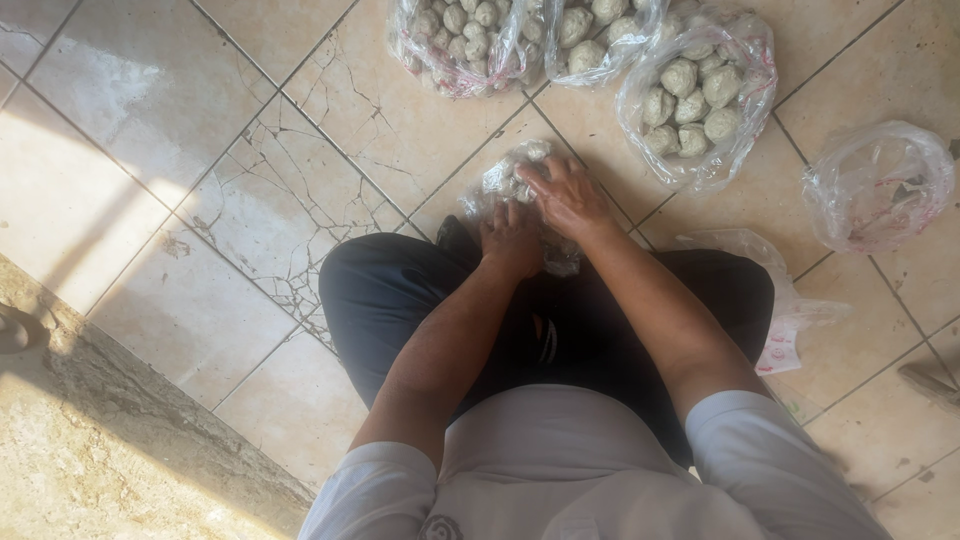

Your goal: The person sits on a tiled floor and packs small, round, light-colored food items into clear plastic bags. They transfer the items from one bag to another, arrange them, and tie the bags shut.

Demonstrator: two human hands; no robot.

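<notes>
Presently squatting on cracked tiled floor [300, 170], dark trousers [400, 290] filling centre of head view. Both hands down on one small clear plastic bag [510, 175] of grey-green lumps, resting on floor just ahead of knees.

Right hand [568, 195]: fingers spread, palm down, laid over top of bag, pressing onto lumps. Left hand [510, 240]: fingers curled, gripping near side of same bag; exact pinch hidden beneath knuckles, cannot tell how many fingers close on plastic.

Surroundings, clockwise from top:
- Two filled clear bags [470, 35] and [600, 30] at upper edge, touching each other, partly cut off by frame.
- Third filled bag [695, 95] just right of those, near held bag, not touching it.
- Crumpled, nearly flat bag [875, 185] far right, well apart.
- Loose plastic with red print [780, 320] lying against right knee.

Open room: wide bare stretch of tile to left of hands, sunlit, crossed by diagonal grout lines and fracture web. Narrow gap only between held bag and filled bags ahead. Lower left bounded by rough concrete ledge [100, 440], edge running diagonally. Right side crowded by plastic; little free tile there.
</notes>
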